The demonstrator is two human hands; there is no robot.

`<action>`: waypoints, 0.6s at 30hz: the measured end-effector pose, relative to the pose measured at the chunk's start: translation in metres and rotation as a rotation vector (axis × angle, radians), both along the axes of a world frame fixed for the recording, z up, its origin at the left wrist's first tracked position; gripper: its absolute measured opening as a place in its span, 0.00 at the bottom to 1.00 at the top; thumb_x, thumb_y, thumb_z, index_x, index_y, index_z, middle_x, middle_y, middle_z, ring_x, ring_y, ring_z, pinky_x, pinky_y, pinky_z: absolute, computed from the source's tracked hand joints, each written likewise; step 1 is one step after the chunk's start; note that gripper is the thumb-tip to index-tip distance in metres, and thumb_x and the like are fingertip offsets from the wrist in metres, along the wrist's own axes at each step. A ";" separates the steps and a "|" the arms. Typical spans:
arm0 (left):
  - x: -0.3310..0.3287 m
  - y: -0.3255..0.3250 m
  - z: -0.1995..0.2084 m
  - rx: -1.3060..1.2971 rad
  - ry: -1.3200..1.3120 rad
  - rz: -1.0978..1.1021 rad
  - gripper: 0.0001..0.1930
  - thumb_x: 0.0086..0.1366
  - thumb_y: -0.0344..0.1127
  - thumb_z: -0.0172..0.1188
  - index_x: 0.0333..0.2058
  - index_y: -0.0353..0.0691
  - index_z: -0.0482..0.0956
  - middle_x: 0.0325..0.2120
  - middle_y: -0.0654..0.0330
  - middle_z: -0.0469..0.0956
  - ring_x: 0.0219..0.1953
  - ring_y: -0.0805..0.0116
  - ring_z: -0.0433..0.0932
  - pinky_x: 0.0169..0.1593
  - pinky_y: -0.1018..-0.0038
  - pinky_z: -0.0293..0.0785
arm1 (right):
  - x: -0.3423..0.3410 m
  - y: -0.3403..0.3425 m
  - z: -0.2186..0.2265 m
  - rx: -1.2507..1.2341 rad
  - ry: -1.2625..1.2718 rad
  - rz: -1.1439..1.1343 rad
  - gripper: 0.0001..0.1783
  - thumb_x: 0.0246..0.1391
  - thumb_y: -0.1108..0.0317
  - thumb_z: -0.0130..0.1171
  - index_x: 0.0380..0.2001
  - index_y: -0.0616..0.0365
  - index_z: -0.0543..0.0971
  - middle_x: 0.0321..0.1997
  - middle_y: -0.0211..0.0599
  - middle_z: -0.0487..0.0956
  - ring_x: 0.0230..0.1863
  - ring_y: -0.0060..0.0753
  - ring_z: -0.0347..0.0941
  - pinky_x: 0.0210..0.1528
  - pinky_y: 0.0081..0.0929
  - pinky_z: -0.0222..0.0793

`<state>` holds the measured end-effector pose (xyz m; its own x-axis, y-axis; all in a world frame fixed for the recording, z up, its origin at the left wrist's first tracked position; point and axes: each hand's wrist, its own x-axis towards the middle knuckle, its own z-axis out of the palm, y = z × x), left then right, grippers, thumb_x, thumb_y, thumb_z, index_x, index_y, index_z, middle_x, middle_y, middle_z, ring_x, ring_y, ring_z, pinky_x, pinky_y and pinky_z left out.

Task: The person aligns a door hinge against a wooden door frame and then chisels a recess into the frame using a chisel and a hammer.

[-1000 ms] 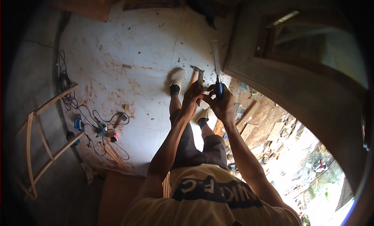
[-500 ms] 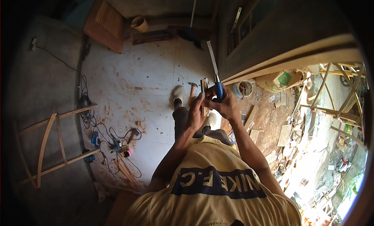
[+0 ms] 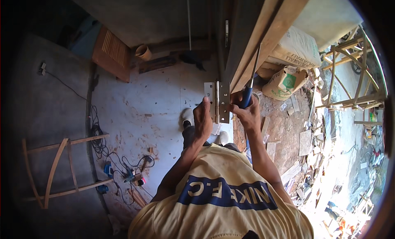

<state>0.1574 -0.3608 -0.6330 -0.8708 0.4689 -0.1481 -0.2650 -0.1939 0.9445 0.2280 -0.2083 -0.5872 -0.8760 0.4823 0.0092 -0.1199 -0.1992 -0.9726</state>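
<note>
A metal butt hinge [image 3: 217, 99] is spread flat in front of me, its two leaves showing screw holes on either side of the barrel. My left hand [image 3: 203, 119] is closed on the left leaf, thumb lying on its face. My right hand [image 3: 249, 115] wraps around the blue handle of a chisel [image 3: 247, 97], whose long thin blade points up and away beside the wooden frame. The right thumb tip reaches the edge of the hinge's right leaf. Fingers behind the hinge are hidden.
A wooden frame [image 3: 263, 37] rises just beyond my right hand. Filled sacks [image 3: 286, 82] lie outside it, with rubble and timber offcuts [image 3: 305, 142] on the ground. Tangled cords and power tools [image 3: 129, 174] lie left on the floor, near a curved wooden frame [image 3: 55, 169].
The hinge has been opened out flat and turned to face me; before, it was seen narrow. The chisel has swung to the right with my right hand. My view has turned slightly.
</note>
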 end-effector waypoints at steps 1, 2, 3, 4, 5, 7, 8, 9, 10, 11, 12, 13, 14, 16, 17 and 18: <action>-0.004 0.008 0.006 0.008 0.014 -0.015 0.25 0.77 0.53 0.45 0.45 0.34 0.77 0.33 0.61 0.79 0.31 0.76 0.79 0.33 0.78 0.76 | -0.001 0.006 0.004 0.000 0.047 -0.031 0.23 0.39 0.74 0.74 0.31 0.55 0.67 0.33 0.33 0.78 0.35 0.21 0.73 0.39 0.22 0.73; -0.009 0.017 0.015 0.051 0.054 0.012 0.24 0.77 0.51 0.47 0.40 0.33 0.79 0.30 0.64 0.79 0.30 0.78 0.76 0.32 0.77 0.73 | -0.003 0.012 0.010 0.036 0.045 -0.068 0.24 0.40 0.73 0.75 0.31 0.55 0.67 0.34 0.34 0.79 0.36 0.21 0.74 0.39 0.23 0.73; -0.011 0.028 0.029 0.101 0.095 0.035 0.24 0.77 0.49 0.48 0.36 0.33 0.81 0.26 0.67 0.78 0.28 0.80 0.72 0.32 0.76 0.70 | -0.002 0.019 0.017 0.052 0.066 -0.086 0.24 0.40 0.73 0.75 0.31 0.55 0.67 0.34 0.34 0.79 0.36 0.21 0.74 0.39 0.23 0.73; -0.011 0.032 0.053 0.202 0.045 -0.040 0.16 0.73 0.43 0.57 0.38 0.34 0.83 0.29 0.67 0.81 0.31 0.81 0.74 0.35 0.77 0.72 | -0.001 0.023 0.021 0.058 0.112 -0.113 0.23 0.41 0.73 0.76 0.31 0.56 0.67 0.34 0.35 0.80 0.35 0.21 0.74 0.38 0.22 0.73; -0.013 0.033 0.061 0.219 0.075 -0.060 0.16 0.73 0.43 0.57 0.38 0.34 0.83 0.29 0.67 0.81 0.31 0.81 0.74 0.35 0.77 0.72 | 0.000 0.029 0.029 0.068 0.165 -0.140 0.23 0.42 0.73 0.76 0.31 0.56 0.67 0.35 0.36 0.81 0.33 0.21 0.75 0.37 0.22 0.73; -0.027 0.034 0.083 -0.018 0.132 -0.297 0.12 0.68 0.38 0.64 0.42 0.35 0.83 0.36 0.66 0.83 0.38 0.82 0.77 0.41 0.78 0.74 | 0.007 0.032 0.047 0.053 0.166 -0.228 0.19 0.45 0.72 0.76 0.30 0.60 0.71 0.31 0.34 0.82 0.28 0.19 0.75 0.31 0.19 0.73; -0.038 0.036 0.098 -0.048 0.195 -0.263 0.12 0.66 0.37 0.66 0.43 0.35 0.82 0.37 0.66 0.83 0.39 0.81 0.77 0.43 0.78 0.75 | 0.011 0.031 0.057 0.064 0.070 -0.237 0.15 0.45 0.73 0.76 0.30 0.63 0.76 0.29 0.33 0.82 0.29 0.20 0.78 0.31 0.19 0.73; -0.047 0.046 0.121 -0.060 0.267 -0.241 0.13 0.65 0.37 0.68 0.43 0.35 0.82 0.37 0.65 0.83 0.40 0.81 0.78 0.45 0.78 0.75 | 0.017 0.044 0.037 0.163 0.135 -0.307 0.14 0.44 0.73 0.77 0.30 0.65 0.79 0.28 0.33 0.82 0.28 0.22 0.79 0.31 0.20 0.74; -0.061 0.058 0.150 0.060 0.397 -0.181 0.13 0.64 0.37 0.69 0.43 0.36 0.82 0.37 0.66 0.83 0.39 0.81 0.79 0.44 0.78 0.76 | 0.023 0.050 0.035 0.142 0.153 -0.325 0.14 0.45 0.75 0.75 0.30 0.66 0.77 0.27 0.35 0.82 0.25 0.23 0.79 0.28 0.22 0.75; -0.075 0.066 0.182 0.178 0.515 -0.117 0.13 0.64 0.37 0.69 0.43 0.36 0.82 0.37 0.66 0.83 0.39 0.80 0.80 0.44 0.78 0.77 | 0.031 0.049 0.045 0.157 0.181 -0.353 0.14 0.46 0.76 0.74 0.31 0.66 0.76 0.26 0.37 0.81 0.24 0.25 0.78 0.25 0.24 0.76; -0.089 0.075 0.224 0.210 0.556 -0.018 0.14 0.63 0.39 0.70 0.42 0.37 0.82 0.36 0.66 0.83 0.38 0.80 0.79 0.43 0.78 0.77 | 0.040 0.055 0.037 0.093 0.146 -0.366 0.14 0.47 0.78 0.73 0.32 0.65 0.75 0.25 0.38 0.81 0.24 0.26 0.78 0.23 0.25 0.76; -0.113 0.075 0.265 0.058 0.676 0.040 0.14 0.64 0.41 0.69 0.42 0.38 0.80 0.37 0.66 0.82 0.38 0.79 0.79 0.42 0.77 0.77 | 0.053 0.054 0.042 0.049 0.158 -0.402 0.13 0.47 0.76 0.73 0.29 0.64 0.76 0.24 0.37 0.81 0.23 0.25 0.78 0.23 0.23 0.74; -0.115 0.086 0.317 0.237 0.708 0.076 0.15 0.64 0.44 0.69 0.41 0.39 0.80 0.35 0.66 0.82 0.36 0.79 0.79 0.40 0.77 0.77 | 0.064 0.065 0.018 0.076 0.114 -0.450 0.19 0.47 0.73 0.74 0.25 0.59 0.69 0.20 0.35 0.77 0.18 0.21 0.72 0.18 0.19 0.67; -0.117 0.100 0.428 0.307 0.975 0.215 0.21 0.62 0.51 0.69 0.40 0.38 0.79 0.33 0.64 0.81 0.32 0.77 0.78 0.36 0.76 0.74 | 0.079 0.056 0.031 0.131 0.107 -0.564 0.19 0.49 0.73 0.73 0.23 0.57 0.67 0.18 0.32 0.75 0.16 0.19 0.70 0.15 0.19 0.64; -0.136 0.113 0.475 0.421 1.186 0.239 0.21 0.61 0.51 0.70 0.39 0.37 0.79 0.31 0.65 0.81 0.30 0.77 0.78 0.33 0.75 0.74 | 0.087 0.061 0.013 0.148 0.076 -0.579 0.18 0.50 0.73 0.72 0.23 0.57 0.68 0.17 0.30 0.74 0.14 0.19 0.69 0.14 0.19 0.64; -0.158 0.128 0.519 0.458 1.393 0.353 0.20 0.62 0.50 0.70 0.36 0.37 0.80 0.28 0.65 0.81 0.27 0.77 0.77 0.31 0.74 0.74 | 0.092 0.064 -0.001 0.126 0.056 -0.598 0.19 0.50 0.73 0.72 0.22 0.56 0.68 0.16 0.30 0.73 0.14 0.19 0.69 0.15 0.19 0.64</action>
